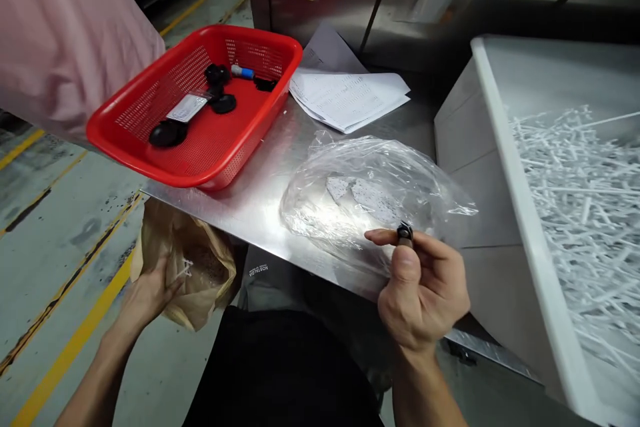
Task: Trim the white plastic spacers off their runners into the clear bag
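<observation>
My right hand (425,287) pinches a small black piece (404,232) with a shiny spot between thumb and fingers; its exact kind is unclear. Just behind it, a crumpled clear plastic bag (360,180) lies on the metal table (260,207). My left hand (150,293) is lower, at the mouth of an open brown paper sack (215,267) below the table edge, its thumb and fingers apart. A small white plastic piece (185,269) shows just beyond the left fingers, over the sack's opening; it appears apart from them.
A red basket (235,170) with black round parts (167,134) and a blue-and-white tube (243,72) stands on the left. Paper sheets (350,97) lie behind the bag. On the right is a white bin (515,173) of thin white plastic pieces (590,213). A person's pink clothing (70,33) is at left.
</observation>
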Action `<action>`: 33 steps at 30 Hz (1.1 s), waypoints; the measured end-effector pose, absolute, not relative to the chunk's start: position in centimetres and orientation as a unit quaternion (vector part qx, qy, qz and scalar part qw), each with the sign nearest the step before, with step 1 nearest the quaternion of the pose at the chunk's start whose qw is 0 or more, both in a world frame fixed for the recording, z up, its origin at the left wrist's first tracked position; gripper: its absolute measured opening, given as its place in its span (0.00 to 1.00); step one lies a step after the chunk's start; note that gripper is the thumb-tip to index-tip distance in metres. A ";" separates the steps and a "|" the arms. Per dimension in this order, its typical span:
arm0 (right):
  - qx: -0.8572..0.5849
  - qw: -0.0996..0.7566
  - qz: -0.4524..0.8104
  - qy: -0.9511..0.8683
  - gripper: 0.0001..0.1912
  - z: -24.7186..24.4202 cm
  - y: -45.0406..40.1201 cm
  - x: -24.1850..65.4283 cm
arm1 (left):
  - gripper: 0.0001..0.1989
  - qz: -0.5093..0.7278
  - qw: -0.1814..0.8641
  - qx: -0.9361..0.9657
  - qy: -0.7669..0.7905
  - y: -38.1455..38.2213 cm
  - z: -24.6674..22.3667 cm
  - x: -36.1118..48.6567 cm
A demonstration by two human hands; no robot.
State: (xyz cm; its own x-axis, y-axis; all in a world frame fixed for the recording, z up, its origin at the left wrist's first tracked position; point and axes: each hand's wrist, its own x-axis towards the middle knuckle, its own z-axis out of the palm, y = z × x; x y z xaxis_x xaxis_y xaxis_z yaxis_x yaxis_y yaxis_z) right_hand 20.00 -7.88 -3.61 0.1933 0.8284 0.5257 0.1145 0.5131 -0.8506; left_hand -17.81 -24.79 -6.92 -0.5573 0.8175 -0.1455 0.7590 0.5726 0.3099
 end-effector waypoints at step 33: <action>-0.437 0.608 0.256 -0.611 0.11 -4.0 -8.7 20.8 | 0.22 -0.120 -0.018 0.866 0.486 10.2 4.8 -9.4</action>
State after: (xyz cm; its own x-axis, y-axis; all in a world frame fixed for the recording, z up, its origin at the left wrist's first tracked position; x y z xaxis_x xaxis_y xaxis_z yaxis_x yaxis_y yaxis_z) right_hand 20.82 -8.73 -3.96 0.1215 0.8450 0.5208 0.2226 0.4881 -0.8439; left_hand -9.38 10.16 4.75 0.4997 0.8452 -0.1897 0.8365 -0.5277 -0.1477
